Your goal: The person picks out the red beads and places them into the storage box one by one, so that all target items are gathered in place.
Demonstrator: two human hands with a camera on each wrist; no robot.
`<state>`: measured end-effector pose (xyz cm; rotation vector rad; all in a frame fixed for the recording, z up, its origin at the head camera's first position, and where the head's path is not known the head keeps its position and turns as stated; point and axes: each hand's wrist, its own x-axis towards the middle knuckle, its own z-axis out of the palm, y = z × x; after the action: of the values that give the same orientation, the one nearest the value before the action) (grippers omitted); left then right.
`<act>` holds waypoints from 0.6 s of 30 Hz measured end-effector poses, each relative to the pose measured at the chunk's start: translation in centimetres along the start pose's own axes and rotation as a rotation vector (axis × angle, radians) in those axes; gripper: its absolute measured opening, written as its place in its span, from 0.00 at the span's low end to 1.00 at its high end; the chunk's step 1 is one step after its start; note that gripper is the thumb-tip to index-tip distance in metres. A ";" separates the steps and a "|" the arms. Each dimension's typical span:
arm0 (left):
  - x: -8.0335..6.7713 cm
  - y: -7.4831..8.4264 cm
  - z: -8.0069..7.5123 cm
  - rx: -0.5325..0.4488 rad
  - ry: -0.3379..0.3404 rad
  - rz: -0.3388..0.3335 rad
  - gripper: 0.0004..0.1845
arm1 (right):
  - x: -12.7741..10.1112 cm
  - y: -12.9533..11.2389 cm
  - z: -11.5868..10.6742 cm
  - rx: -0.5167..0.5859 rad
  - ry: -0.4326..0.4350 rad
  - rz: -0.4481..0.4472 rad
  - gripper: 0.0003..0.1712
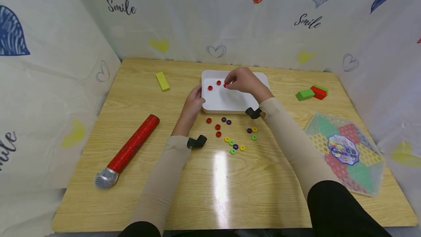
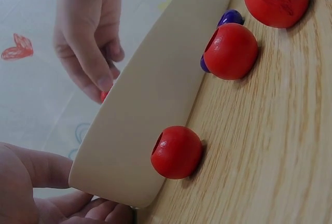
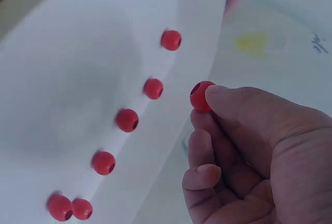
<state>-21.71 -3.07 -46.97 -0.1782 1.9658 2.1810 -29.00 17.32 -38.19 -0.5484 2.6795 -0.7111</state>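
Tray (image 1: 230, 101) first, since it's the biggest piece in play: white, shallow, looks like thin rigid plastic, so I'd guess it's light and slides easily on the wooden table (image 1: 210, 193). Best hold is the rim, and that's what the left hand (image 1: 193, 104) does, fingers wrapped on the near-left edge, thumb up against the wall.

Right hand (image 1: 243, 81) hangs over the tray's far side, thumb and forefinger pinching a red bead (image 3: 201, 95), other fingers loosely curled under. Bead sits just above the tray floor, not touching it as far as I can tell.

More red beads (image 3: 127, 120) lie loose in the tray, just left of the right fingertips. They're small, round, hard and glossy with a hole through the middle. My guess: nearly weightless, not fragile, but they roll and slip, so a fingertip pinch across the sides is the way to go.

Between the two wrists on the table, nearer the person than the tray, there's a scatter of loose beads (image 1: 235, 143): red, purple, yellow, green. One red one rests right against the tray's outer wall by the left hand.
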 end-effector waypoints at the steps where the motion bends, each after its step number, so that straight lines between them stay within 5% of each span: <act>1: 0.0 -0.1 0.0 0.001 -0.002 0.001 0.38 | 0.3 0.0 0.1 0.000 -0.006 0.006 0.12; 18: 0.2 -0.2 -0.3 -0.016 -0.013 0.007 0.39 | 3.7 0.7 1.7 -0.043 -0.072 0.026 0.11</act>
<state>-21.88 -3.33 -47.20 -0.1599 1.9457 2.1973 -31.78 15.51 -40.70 -0.5391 2.6354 -0.6168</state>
